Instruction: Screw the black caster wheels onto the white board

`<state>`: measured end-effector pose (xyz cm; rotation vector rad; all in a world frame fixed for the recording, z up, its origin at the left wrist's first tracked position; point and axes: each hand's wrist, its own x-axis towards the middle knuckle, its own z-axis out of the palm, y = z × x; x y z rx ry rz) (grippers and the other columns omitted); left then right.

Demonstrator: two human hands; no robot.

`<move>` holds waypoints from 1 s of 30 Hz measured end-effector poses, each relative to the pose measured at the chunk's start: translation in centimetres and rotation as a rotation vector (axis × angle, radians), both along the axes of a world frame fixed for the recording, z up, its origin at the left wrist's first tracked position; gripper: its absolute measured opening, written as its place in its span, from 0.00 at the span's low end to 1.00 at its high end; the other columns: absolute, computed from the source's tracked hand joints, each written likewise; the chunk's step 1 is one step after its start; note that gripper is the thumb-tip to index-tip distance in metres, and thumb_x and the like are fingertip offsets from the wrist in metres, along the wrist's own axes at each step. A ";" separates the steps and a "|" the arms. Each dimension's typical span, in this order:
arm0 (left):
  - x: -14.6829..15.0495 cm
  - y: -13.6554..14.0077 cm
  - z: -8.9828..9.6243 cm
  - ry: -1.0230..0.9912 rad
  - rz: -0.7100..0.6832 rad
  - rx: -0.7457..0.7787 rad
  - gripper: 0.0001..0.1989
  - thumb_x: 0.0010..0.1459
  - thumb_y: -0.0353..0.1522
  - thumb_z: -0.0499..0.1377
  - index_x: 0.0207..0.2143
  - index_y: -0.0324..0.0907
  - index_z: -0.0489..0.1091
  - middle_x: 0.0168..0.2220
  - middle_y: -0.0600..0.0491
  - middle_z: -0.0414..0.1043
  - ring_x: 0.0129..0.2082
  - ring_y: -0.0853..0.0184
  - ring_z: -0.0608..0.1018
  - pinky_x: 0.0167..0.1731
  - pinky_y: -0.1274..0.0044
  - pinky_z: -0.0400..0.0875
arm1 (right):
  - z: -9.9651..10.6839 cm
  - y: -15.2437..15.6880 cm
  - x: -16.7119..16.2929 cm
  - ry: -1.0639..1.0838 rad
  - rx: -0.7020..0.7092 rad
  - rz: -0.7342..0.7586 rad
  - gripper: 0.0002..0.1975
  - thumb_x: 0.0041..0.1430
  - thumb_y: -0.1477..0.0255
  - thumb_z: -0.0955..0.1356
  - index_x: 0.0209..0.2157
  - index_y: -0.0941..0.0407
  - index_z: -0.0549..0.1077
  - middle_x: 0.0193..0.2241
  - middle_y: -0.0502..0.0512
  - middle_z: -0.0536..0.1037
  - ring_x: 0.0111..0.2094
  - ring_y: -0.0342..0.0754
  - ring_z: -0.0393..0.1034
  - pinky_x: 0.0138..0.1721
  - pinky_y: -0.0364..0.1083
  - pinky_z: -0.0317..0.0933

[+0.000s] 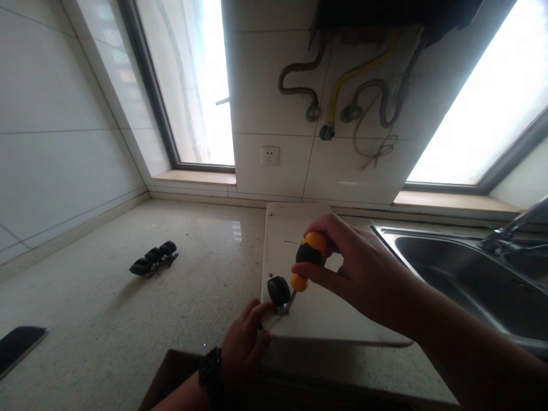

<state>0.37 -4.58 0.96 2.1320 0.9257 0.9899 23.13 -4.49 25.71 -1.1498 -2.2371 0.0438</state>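
Observation:
A white board [334, 314] with rounded corners lies flat on the counter in front of me. At its near left corner stands a black caster wheel [278, 291] on a metal plate. My left hand [246, 339] has its fingers closed around that corner, against the caster's plate. In my right hand [342, 257] is a screwdriver [310, 249] with a yellow and black handle, gripped from above. Its shaft slants down to the plate beside the wheel; the tip and screw are too small to make out.
Several black casters [153, 258] sit together on the speckled counter [205, 274] to the left. A dark flat object [19, 345] lies at the far left. To the right is a steel sink [445, 274] with a faucet [500, 240]. Pipes [299, 90] and a socket [270, 156] are on the wall.

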 end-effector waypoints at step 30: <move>0.3 0.3 -0.9 -0.010 0.027 -0.005 0.28 0.62 0.37 0.61 0.62 0.50 0.55 0.52 0.46 0.66 0.41 0.59 0.77 0.39 0.66 0.75 | -0.3 0.8 0.0 0.055 -0.008 0.071 0.15 0.60 0.61 0.74 0.42 0.54 0.70 0.33 0.51 0.76 0.31 0.44 0.73 0.34 0.44 0.68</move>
